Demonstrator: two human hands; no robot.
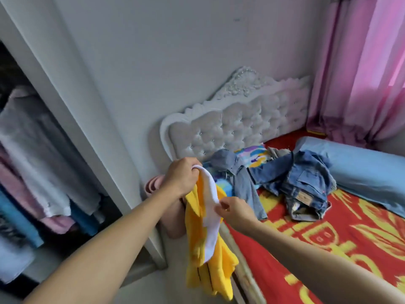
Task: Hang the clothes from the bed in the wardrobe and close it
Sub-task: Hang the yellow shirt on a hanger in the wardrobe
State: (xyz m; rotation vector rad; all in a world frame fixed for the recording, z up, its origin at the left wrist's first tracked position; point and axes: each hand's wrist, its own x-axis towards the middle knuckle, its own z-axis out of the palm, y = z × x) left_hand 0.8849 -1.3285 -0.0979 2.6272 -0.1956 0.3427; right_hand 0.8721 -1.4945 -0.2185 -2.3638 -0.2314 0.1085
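Standing between the open wardrobe [32, 172] and the bed [328, 238], you have the yellow-and-white garment [203, 233] lifted clear of the bedding, hanging in front of you. More clothes wait on the bed: a denim jacket [304, 178] and other jeans pieces beside it. Your left hand [180, 177] has its fingers clenched around the white collar edge; your right hand [232, 210] pinches the same white band lower down. No hanger shows, so next you likely need one, then thread the neckline onto it.

no readable text, jeans patch [303, 197] illegible
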